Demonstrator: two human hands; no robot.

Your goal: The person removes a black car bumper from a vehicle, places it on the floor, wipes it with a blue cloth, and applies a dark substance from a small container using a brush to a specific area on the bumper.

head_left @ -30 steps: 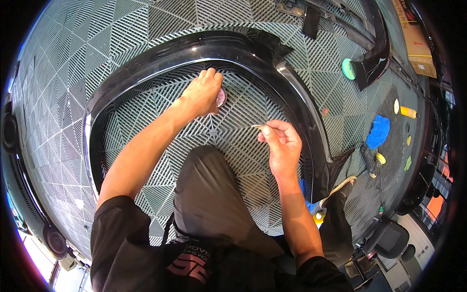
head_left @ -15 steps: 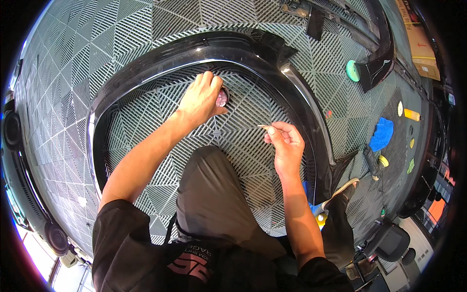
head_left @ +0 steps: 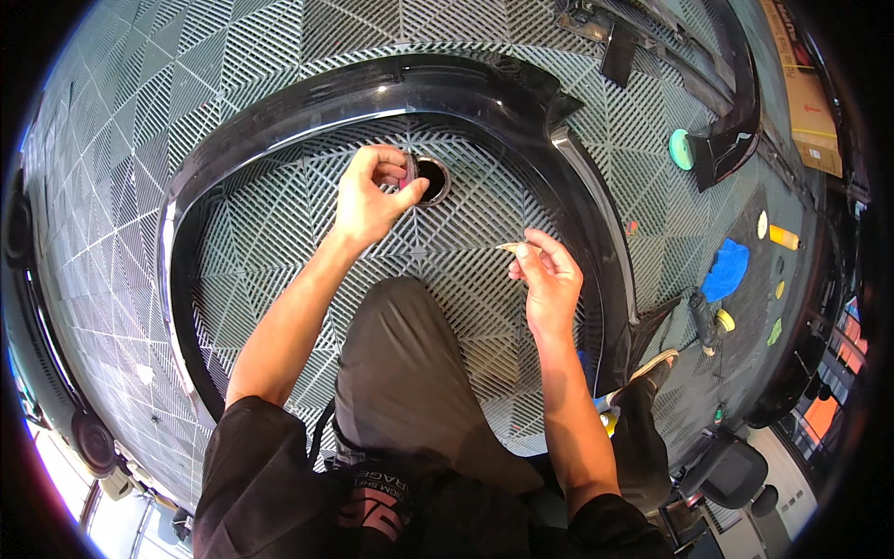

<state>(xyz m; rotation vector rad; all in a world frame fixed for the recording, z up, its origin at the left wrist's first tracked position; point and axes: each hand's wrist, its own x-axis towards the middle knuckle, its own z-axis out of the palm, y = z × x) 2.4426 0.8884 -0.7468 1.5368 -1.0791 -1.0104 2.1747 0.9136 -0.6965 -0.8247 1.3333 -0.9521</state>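
Note:
In my left hand [head_left: 365,200], a round pinkish lid [head_left: 408,171] is gripped and tilted nearly on edge. Right beside it on the floor stands a small round tin [head_left: 446,183], uncovered, with black contents showing. My right hand [head_left: 551,284] pinches a thin, pale, pointed sliver [head_left: 507,247] between thumb and fingers; its exact kind is too small to tell. Both hands are inside the curve of a large glossy black arched car trim piece [head_left: 279,121], which lies on the floor around the tin.
The floor is grey ribbed tile [head_left: 177,84]. More black car parts [head_left: 731,140] lie at the far right beside a green round pad [head_left: 681,149]. Further right are a blue cloth [head_left: 725,270], a yellow bottle [head_left: 784,238] and a cardboard box [head_left: 815,112]. A black seat [head_left: 731,470] stands lower right.
My left hand has lifted the lid off the tin and turned it up to the left, baring the black contents. The right hand keeps its pinch in nearly the same place.

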